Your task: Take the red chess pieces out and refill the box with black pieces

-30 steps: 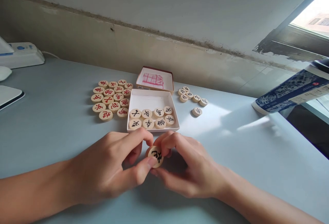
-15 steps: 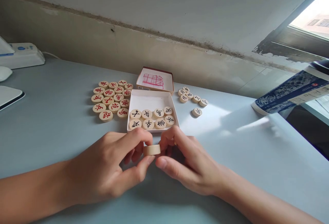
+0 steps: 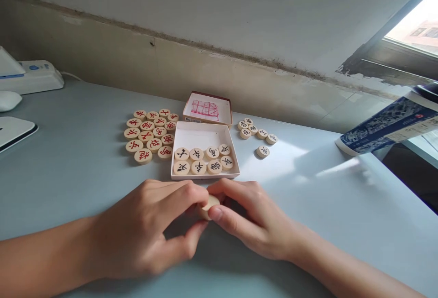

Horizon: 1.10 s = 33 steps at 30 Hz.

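A round wooden Chinese chess piece (image 3: 210, 202) is held between my two hands in front of the white box, its visible face plain. My right hand (image 3: 253, 222) pinches it, with the thumb on its right edge. The curled index finger of my left hand (image 3: 147, 225) presses its left side, and the left thumb tip is at its lower edge. Just beyond, the shallow white box (image 3: 201, 129) holds several pieces with black characters (image 3: 198, 167), in two rows along its near side.
Several red-lettered pieces (image 3: 146, 135) lie grouped left of the box. Several black-lettered pieces (image 3: 252, 129) lie to its right. The box lid (image 3: 205, 106) stands behind. A blue patterned cup (image 3: 386, 120) leans at the right, and white devices (image 3: 37, 76) sit at the far left.
The piece has tilted from edge-on so its plain face shows, and has shifted slightly right. My right thumb and fingers have closed on it, while the left thumb has slid lower.
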Each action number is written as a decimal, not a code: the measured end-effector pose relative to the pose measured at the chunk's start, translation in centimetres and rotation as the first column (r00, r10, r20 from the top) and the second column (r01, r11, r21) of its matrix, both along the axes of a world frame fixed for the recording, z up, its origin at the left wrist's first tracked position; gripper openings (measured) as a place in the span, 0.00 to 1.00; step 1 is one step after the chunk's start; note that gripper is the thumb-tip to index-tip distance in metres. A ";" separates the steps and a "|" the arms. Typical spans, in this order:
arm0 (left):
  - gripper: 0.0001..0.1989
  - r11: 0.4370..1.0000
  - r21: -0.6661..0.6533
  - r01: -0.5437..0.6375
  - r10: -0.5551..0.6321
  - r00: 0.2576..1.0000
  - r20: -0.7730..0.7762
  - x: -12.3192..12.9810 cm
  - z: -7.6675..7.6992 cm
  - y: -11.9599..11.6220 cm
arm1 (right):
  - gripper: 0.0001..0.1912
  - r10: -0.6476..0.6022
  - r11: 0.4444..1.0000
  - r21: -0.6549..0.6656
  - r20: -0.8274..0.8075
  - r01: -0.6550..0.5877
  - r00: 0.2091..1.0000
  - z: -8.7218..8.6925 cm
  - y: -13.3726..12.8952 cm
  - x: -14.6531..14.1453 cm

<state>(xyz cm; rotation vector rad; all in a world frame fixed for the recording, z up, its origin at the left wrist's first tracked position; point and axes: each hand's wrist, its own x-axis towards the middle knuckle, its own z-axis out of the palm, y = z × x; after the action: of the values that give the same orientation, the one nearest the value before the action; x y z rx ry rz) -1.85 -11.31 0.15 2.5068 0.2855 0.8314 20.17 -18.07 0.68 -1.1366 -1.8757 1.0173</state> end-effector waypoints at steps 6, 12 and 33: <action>0.06 1.000 -0.005 -0.019 0.019 1.000 0.017 0.1 0.2 0.0 | 0.11 -0.012 0.999 -0.048 -0.086 0.008 0.996 -0.1 -0.2 -0.2; 0.05 0.999 -0.002 -0.033 0.033 0.999 0.009 0.1 0.1 0.0 | 0.07 -0.008 1.000 -0.024 -0.111 0.006 0.994 -0.7 0.0 -0.3; 0.05 0.981 -0.129 -0.145 0.135 0.987 -0.086 -0.1 -0.2 0.0 | 0.14 0.026 0.986 0.164 -0.122 -0.005 0.992 -0.7 -0.1 -0.4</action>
<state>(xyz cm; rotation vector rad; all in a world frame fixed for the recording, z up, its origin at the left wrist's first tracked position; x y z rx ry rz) -1.95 -11.28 -0.06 2.4165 0.5324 0.7441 19.79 -18.14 -0.04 -0.9435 -1.8350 0.9025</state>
